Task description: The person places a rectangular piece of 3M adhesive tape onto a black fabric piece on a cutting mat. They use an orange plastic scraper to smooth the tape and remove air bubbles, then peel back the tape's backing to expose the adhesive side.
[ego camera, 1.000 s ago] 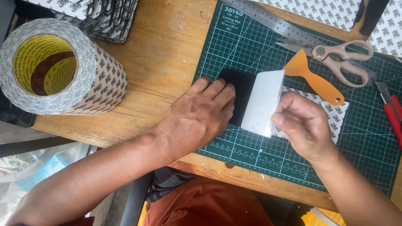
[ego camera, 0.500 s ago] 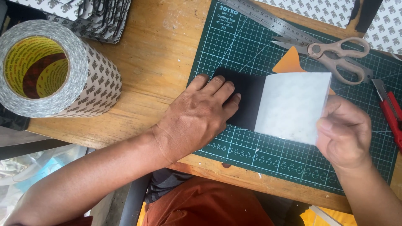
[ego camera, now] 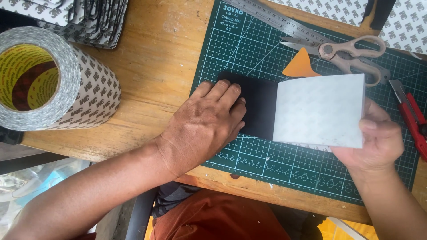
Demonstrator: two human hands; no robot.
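On the green gridded cutting mat [ego camera: 249, 49] at the counter's right, the left hand [ego camera: 202, 129] lies flat, grip released, pressing the black rectangular sheet [ego camera: 258, 109], while the right hand [ego camera: 378, 142] pinches its white peeled-back backing paper [ego camera: 318, 111] in its grip.

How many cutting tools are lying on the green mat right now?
2: scissors at the mat's top edge beside the steel ruler, and a red utility knife at its right edge, partly out of frame. Others may be hidden under the white sheet.
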